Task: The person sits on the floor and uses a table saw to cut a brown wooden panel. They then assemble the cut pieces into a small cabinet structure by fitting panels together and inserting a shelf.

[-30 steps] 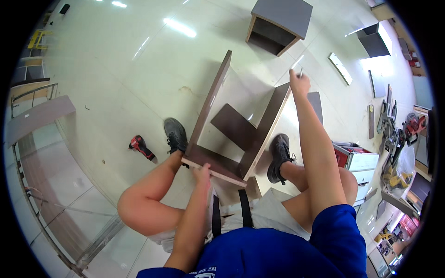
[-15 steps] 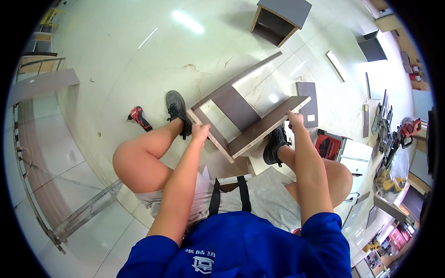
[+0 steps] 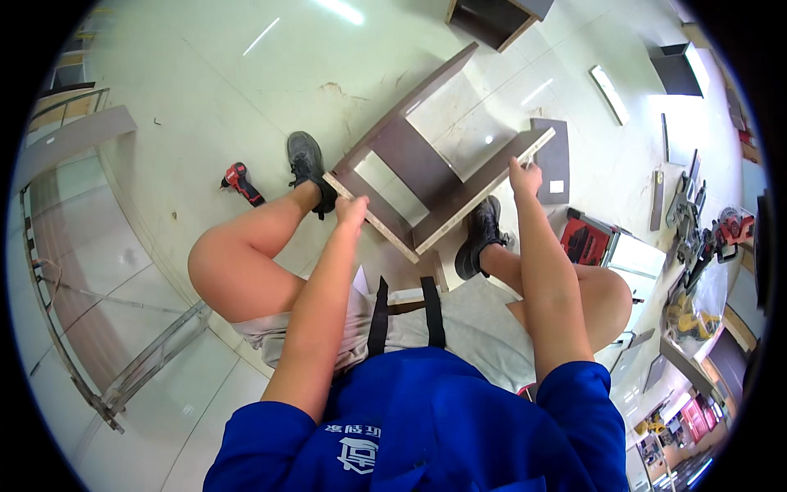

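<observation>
A dark brown cabinet frame [image 3: 422,168] of joined boards stands between my feet, with a pale raw edge along its near sides. My left hand [image 3: 352,211] is closed on the edge of its left-hand near board. On the right-hand board, my right hand [image 3: 525,175] grips the edge close to its far end. A cross panel spans the inside of the frame, with openings on either side showing the floor. The undersides of the boards are hidden, as are some of my fingers.
A red and black cordless drill [image 3: 242,184] lies left of my left shoe. Beyond the frame stands an open box cabinet [image 3: 492,22]. A loose brown panel [image 3: 554,164] and a red toolbox [image 3: 586,238] are at right. Metal framing [image 3: 156,353] runs along the left.
The whole view has shifted, so the floor and my feet sit higher in it. The frame has turned slightly, its far ends swinging a little outward and left; both hands stay on it.
</observation>
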Tool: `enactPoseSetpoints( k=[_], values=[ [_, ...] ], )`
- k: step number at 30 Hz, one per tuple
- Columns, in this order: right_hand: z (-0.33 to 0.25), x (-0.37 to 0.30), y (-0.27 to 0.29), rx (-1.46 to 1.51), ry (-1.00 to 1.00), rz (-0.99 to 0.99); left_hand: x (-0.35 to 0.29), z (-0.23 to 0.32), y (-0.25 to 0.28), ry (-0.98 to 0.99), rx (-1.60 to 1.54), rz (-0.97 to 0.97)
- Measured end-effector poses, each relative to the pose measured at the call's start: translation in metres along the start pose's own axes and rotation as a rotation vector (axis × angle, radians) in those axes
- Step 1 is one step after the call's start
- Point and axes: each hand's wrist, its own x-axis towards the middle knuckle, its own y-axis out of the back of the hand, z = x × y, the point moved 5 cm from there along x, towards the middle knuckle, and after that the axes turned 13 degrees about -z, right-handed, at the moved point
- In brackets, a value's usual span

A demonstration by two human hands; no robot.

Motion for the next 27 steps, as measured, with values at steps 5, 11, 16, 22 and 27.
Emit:
enactPoseSetpoints(
  k=[5,11,16,22,27],
  values=[
    [-0.014,-0.006,-0.001,0.004,-0.017,-0.003,-0.009,0.032,0.014,-0.182,0.157,0.15],
    [0.014,0.007,-0.014,0.09,-0.124,-0.1,-0.003,0.134,0.002,-0.864,1.084,0.409],
    [0.036,-0.032,-0.041,0.803,-0.148,-0.199,0.076,0.169,-0.026,-0.538,0.995,-0.277],
    [0.088,-0.083,-0.113,0.74,-0.436,-0.29,0.173,0.164,-0.026,-0.009,0.692,-0.486],
    [0.145,-0.085,-0.222,1.045,-0.464,-0.177,0.199,0.153,-0.052,0.189,0.758,-0.596]
  ],
)
